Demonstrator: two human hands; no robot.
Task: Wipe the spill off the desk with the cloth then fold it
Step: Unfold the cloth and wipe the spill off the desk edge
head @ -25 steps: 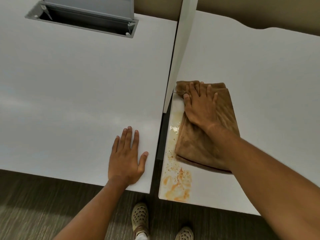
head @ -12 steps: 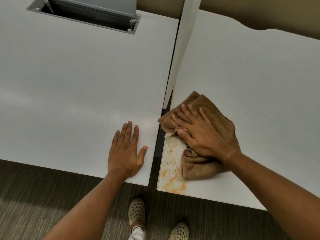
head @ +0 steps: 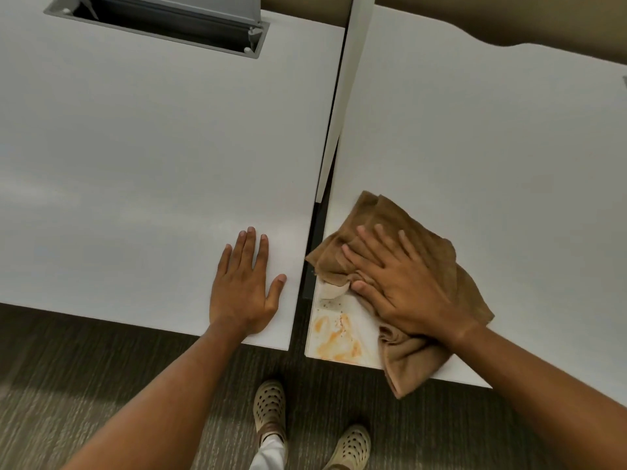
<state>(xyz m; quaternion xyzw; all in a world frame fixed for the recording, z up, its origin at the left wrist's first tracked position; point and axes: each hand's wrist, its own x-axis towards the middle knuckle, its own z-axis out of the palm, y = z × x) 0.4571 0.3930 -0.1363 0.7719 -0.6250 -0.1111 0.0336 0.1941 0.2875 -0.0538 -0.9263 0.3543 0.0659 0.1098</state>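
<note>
Two white counter tops fill most of the frame: a wide left counter (head: 135, 157) and a right counter (head: 492, 157), split by a dark gap and a thin white divider panel (head: 342, 96) running up the middle. At the upper left a grey cable hatch (head: 163, 22) is sunk into the left counter. Striped dark carpet (head: 84, 368) shows along the bottom, with two perforated beige shoes (head: 269, 407) at lower centre.

On the right counter's near left corner lies the brown cloth (head: 407, 225), bunched and creased, one end hanging over the front edge at lower right of centre. The right hand (head: 403, 283) presses flat on top of it, fingers (head: 369, 242) spread and pointing to the upper left, resting on the cloth rather than gripping it. The left hand (head: 242, 286) lies palm down on the left counter near its corner, fingers extended, holding nothing.

Smallest is the orange spill (head: 334, 337), smeared and speckled on the right counter's front corner, just left of the cloth and uncovered.
</note>
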